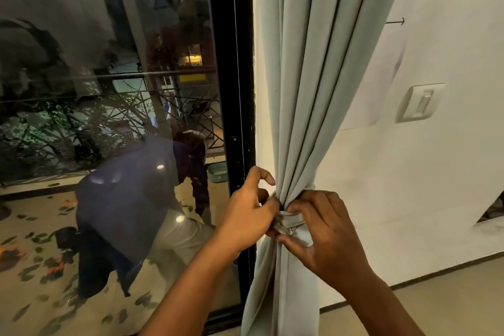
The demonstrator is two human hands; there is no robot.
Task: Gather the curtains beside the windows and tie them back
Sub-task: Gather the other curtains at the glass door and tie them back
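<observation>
Both hands work at one spot: the left hand (246,215) pinches the tie-back (289,222) from the window side, while the right hand (324,229) curls its fingers and thumb around the knot from the wall side, likely so the band stays tight while it is fastened. The curtain (308,90) hangs gathered into narrow folds, cinched at the knot, just right of the dark window frame (231,76) and left of the white wall (436,172), which keeps the glass uncovered. A light switch (420,102) sits farther right.
</observation>
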